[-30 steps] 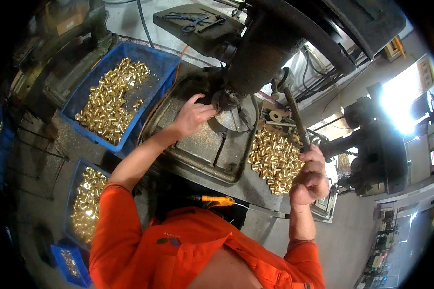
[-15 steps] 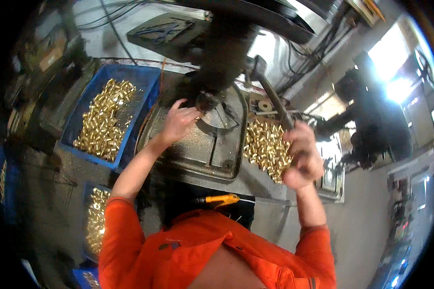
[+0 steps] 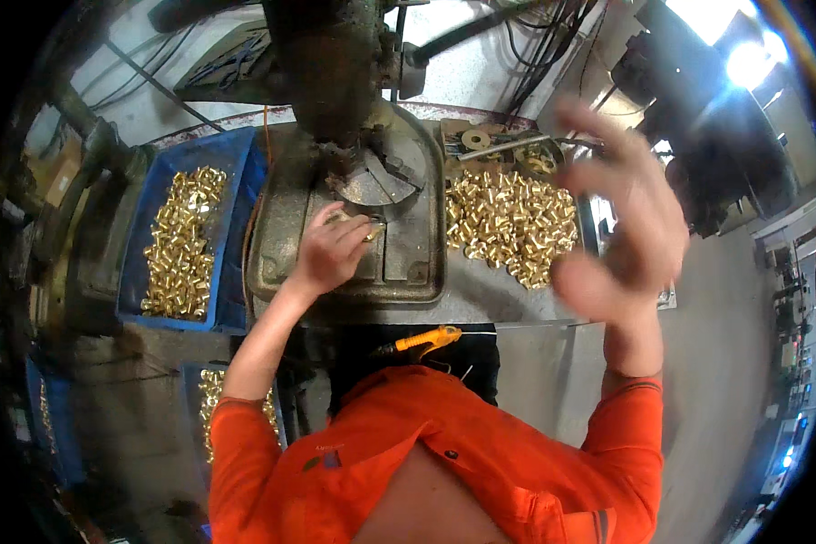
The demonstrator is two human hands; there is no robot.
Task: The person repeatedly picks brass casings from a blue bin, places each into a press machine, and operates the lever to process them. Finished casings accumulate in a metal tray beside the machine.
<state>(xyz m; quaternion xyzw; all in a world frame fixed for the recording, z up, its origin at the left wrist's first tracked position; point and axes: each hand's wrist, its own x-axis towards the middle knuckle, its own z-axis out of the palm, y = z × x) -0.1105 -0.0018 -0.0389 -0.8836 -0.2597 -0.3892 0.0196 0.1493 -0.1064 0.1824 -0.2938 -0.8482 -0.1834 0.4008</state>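
My left hand (image 3: 329, 252) pinches one small brass-coloured metal fitting (image 3: 374, 230) at its fingertips — over the grey cast-metal machine tray (image 3: 372, 296), with the round grey metal fixture (image 3: 377, 188) at 1 o'clock. At 3 o'clock lies a heap of shiny brass-coloured cylindrical fittings (image 3: 510, 220); beyond it, my right hand (image 3: 630, 218) — blurred — is spread.

A grey metal worktop (image 3: 480, 295) is carrying a rimmed machine base (image 3: 408, 245); just to the right of this, a loose heap of small brass pieces (image 3: 512, 222) is lying.
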